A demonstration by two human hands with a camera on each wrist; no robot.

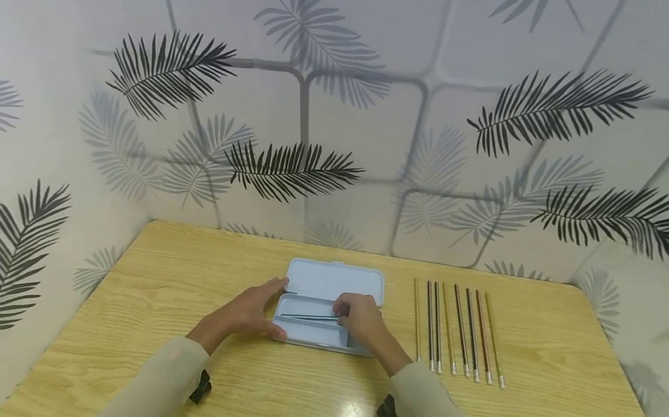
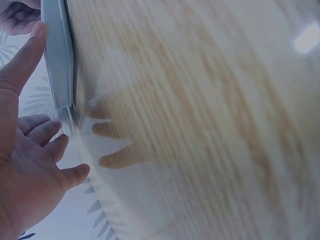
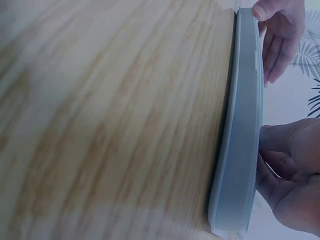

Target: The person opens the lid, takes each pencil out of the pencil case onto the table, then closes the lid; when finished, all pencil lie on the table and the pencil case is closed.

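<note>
A pale blue pencil case (image 1: pixel 310 334) lies on the table with its lid (image 1: pixel 335 281) folded back toward the wall. Its tray is split into compartments. My left hand (image 1: pixel 247 309) spans the case's left end, thumb at the front corner and a fingertip by the back; in the left wrist view the other fingers extend loosely past the case (image 2: pixel 60 55). Over the tray's right part, my right hand (image 1: pixel 362 318) pinches the end of a thin dark green pencil (image 1: pixel 306 317), which lies along the back compartment. In the right wrist view, its fingertips (image 3: pixel 270 137) reach in over the rim.
To the right of the case, several pencils (image 1: pixel 453 318) lie side by side in a row, some dark and some yellowish, with white ends toward the front. The wood-grain table (image 1: pixel 288 396) meets a leaf-patterned wall (image 1: pixel 334 215) at its back edge.
</note>
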